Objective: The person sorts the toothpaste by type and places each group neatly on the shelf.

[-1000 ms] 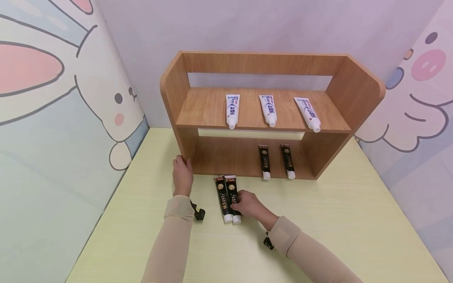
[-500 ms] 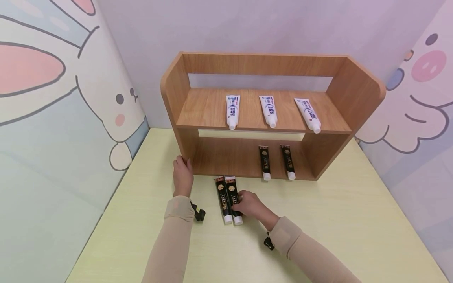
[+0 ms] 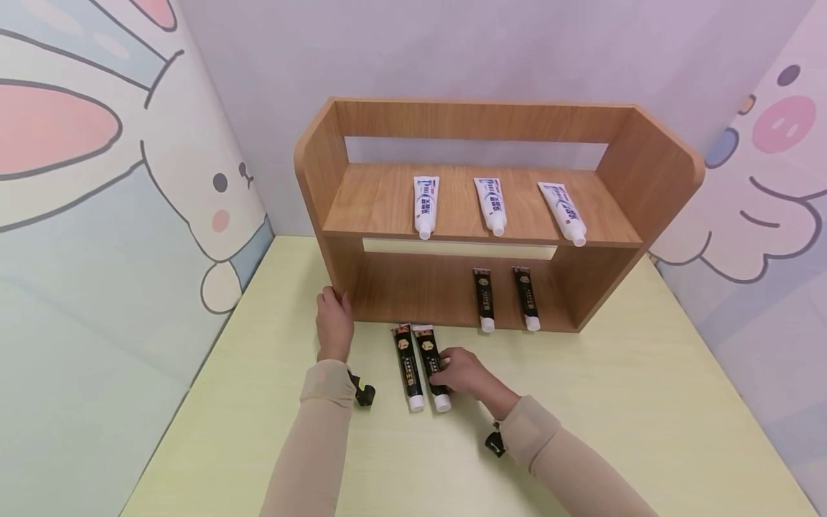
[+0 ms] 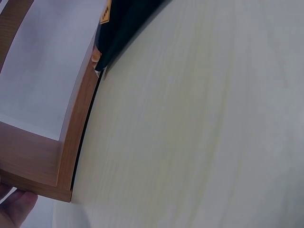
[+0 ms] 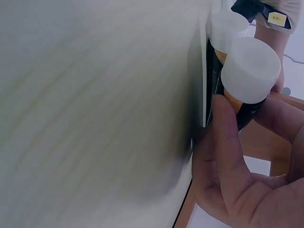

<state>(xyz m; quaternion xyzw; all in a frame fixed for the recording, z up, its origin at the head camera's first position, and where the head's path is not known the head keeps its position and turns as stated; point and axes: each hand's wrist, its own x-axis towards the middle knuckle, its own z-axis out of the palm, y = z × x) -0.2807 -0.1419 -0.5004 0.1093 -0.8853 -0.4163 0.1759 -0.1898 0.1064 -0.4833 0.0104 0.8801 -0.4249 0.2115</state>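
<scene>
My right hand pinches a black toothpaste tube with gold print and a white cap, in front of the shelf. In the right wrist view, thumb and fingers sit on either side of that tube just below its cap. A matching black tube lies on the table just left of it, a narrow gap between them. My left hand grips the front edge of the left side panel of the wooden shelf; its fingertips show at the shelf's edge in the left wrist view.
Two more black tubes lie on the lower board, toward the right, caps forward. Three white toothpaste tubes lie spaced along the upper board. The pale table runs between side walls with cartoon drawings.
My right hand has moved slightly right with its tube, widening the gap to the tube beside it. My left hand has stayed on the shelf panel.
</scene>
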